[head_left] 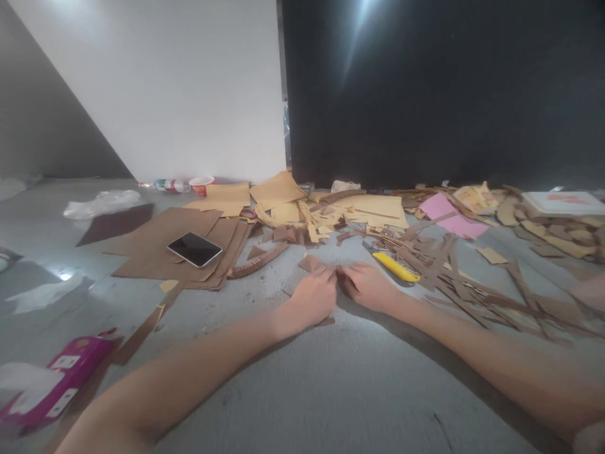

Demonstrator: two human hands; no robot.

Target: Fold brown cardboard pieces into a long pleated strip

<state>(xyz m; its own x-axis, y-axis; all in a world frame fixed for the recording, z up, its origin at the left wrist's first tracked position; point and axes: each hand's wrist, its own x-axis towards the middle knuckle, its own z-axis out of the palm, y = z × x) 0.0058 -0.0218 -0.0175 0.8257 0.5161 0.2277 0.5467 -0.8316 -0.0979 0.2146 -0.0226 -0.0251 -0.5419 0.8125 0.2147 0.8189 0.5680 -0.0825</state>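
Both of my hands rest low on the grey floor point(331, 391), fingertips meeting. My left hand point(312, 297) and my right hand point(368, 287) pinch a small brown cardboard piece point(312, 263) between them; a bit of it also shows under the left palm. A yellow utility knife point(396, 267) lies just right of my right hand. Brown cardboard strips point(472, 296) spread out to the right.
A smartphone point(195, 249) lies on brown cardboard sheets point(161, 243) at the left. Tan scraps point(331, 211), pink paper point(449, 214) and a white box point(562, 203) line the black wall. A magenta package point(57, 384), plastic bag point(101, 203) and red cup point(201, 185) sit left.
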